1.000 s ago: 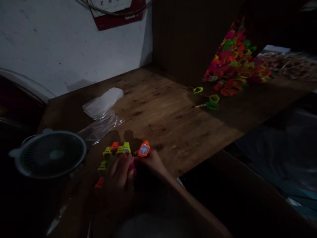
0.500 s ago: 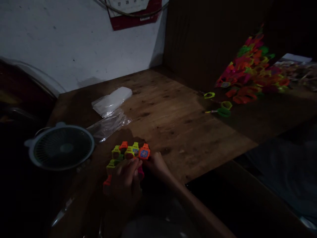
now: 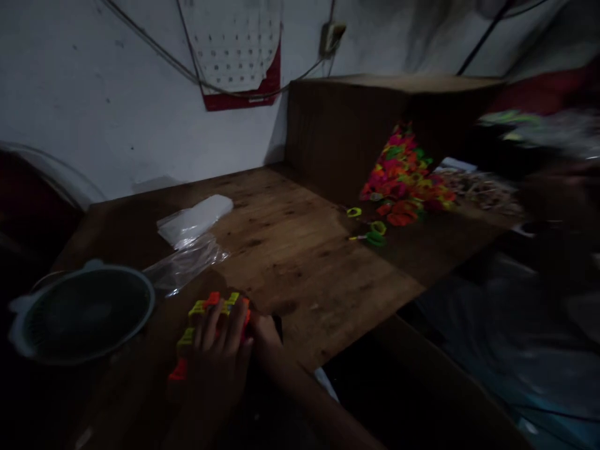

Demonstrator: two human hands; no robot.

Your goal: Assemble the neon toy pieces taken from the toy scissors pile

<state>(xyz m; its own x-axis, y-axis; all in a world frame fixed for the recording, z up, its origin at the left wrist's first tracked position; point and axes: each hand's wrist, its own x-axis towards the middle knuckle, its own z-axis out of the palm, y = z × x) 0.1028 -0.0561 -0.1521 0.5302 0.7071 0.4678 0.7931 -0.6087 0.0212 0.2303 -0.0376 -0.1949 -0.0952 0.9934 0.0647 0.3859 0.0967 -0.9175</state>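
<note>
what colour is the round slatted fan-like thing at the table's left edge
Its round rim is pale grey-blue, its middle dark; the head view shows it best.

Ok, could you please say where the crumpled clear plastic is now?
In the head view, the plastic lies at left on the table, right of the round fan and nearer than the white stack.

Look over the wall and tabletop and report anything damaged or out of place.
The white-and-red paper wall calendar looks damaged: its page lacks a lower right corner, torn or folded, baring red backing. On the brown wooden table, small yellow and green plastic loops lie just off the multicoloured plastic heap, perhaps strays.
</note>
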